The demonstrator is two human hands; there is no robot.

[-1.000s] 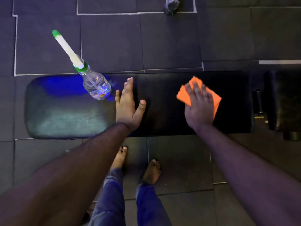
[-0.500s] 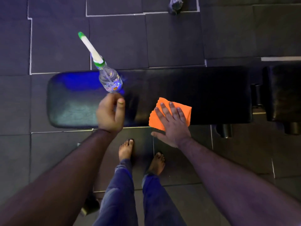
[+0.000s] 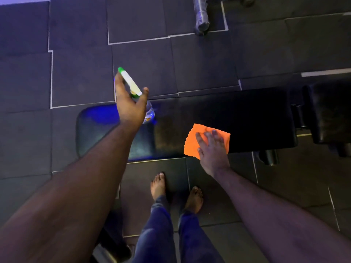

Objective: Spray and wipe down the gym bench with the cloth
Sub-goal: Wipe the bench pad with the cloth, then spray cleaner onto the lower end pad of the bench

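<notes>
Black vinyl, sheened blue at its left end, covers the gym bench (image 3: 190,114), which runs across the middle of the view from nine o'clock to three o'clock. At about eleven o'clock the left hand (image 3: 130,109) is raised in front of the spray bottle (image 3: 131,83), thumb and fingers spread apart on either side of the white and green nozzle; whether they touch it is hard to tell. The hand hides most of the clear body, which stands on the bench near its far edge. Right of centre, the right hand (image 3: 211,149) lies flat, fingers straight and slightly parted, pressing the orange cloth (image 3: 193,141) onto the bench's near edge. Bare feet (image 3: 159,185) stand below on the dark floor tiles (image 3: 79,76). At three o'clock a second black pad (image 3: 330,111) is cut off by the frame.
</notes>
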